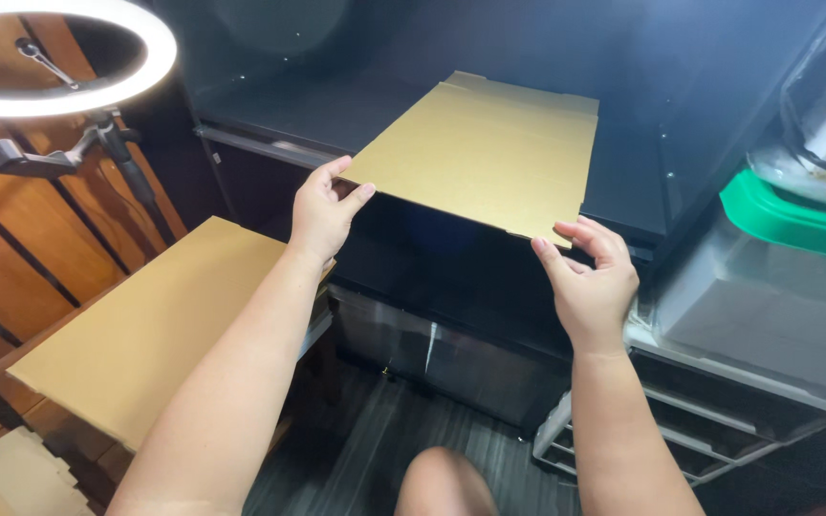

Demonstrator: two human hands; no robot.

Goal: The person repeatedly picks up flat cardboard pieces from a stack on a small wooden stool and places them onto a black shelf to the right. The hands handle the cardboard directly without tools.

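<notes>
A flat brown cardboard sheet (485,153), a folded-down box blank, is held level over a dark shelf (298,110). My left hand (322,210) grips its near left corner, thumb on top. Its near right corner is pinched by my right hand (590,277), fingers curled over the edge. The sheet's far end reaches back over the shelf.
A stack of flat cardboard sheets (145,325) lies at lower left. A lit ring light (64,57) on a stand is at upper left against a wooden wall. Clear plastic drawers and a green-lidded bin (795,215) stand at right. My knee (446,483) shows over the dark floor.
</notes>
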